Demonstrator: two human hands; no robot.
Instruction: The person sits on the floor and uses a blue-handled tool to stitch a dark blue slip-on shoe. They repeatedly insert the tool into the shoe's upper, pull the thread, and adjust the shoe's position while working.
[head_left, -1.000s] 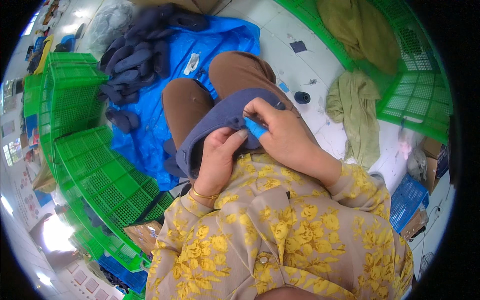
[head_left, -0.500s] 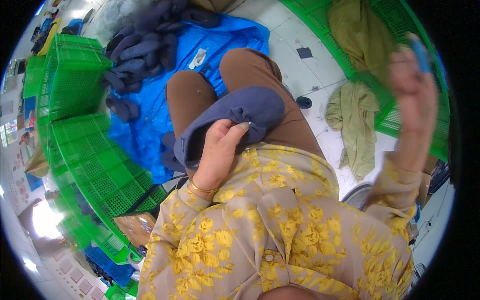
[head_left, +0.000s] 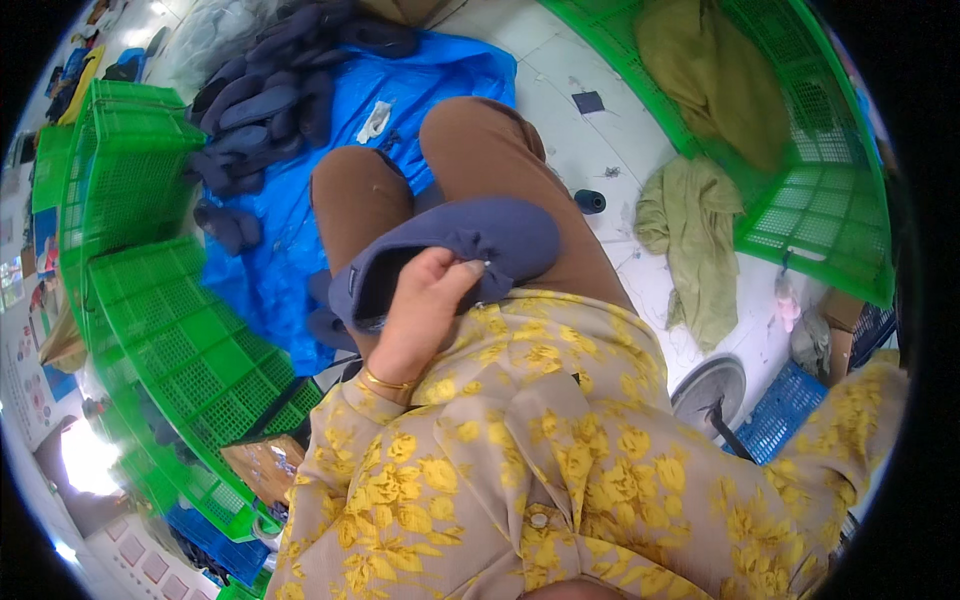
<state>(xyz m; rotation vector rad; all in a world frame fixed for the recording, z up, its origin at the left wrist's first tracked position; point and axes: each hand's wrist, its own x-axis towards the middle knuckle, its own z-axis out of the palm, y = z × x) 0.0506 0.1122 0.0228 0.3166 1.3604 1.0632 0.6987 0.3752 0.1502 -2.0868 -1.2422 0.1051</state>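
Observation:
A dark blue fabric slipper [head_left: 515,232] lies across my thighs, its opening toward the left and its closed toe toward the right. My left hand [head_left: 424,305] is closed on the slipper's upper by the opening, thumb and fingers pinching the gathered fabric. A small pale spot shows at the thumb tip, too small to name. My right arm, in a yellow-flowered sleeve [head_left: 840,425], reaches out to the right edge of the view, and its hand is out of sight.
Several dark slippers [head_left: 262,105] are piled on a blue sheet [head_left: 440,75] ahead. Green crates [head_left: 165,310] line the left. At right are a green crate [head_left: 820,220], an olive cloth [head_left: 700,235], a dark thread spool [head_left: 590,201], a round grey base [head_left: 708,390] and a blue basket [head_left: 785,405].
My right hand, raised at the right with a blurred blue thing in it, has swung outward and left the view. My left hand keeps its hold on the slipper. The view has shifted slightly.

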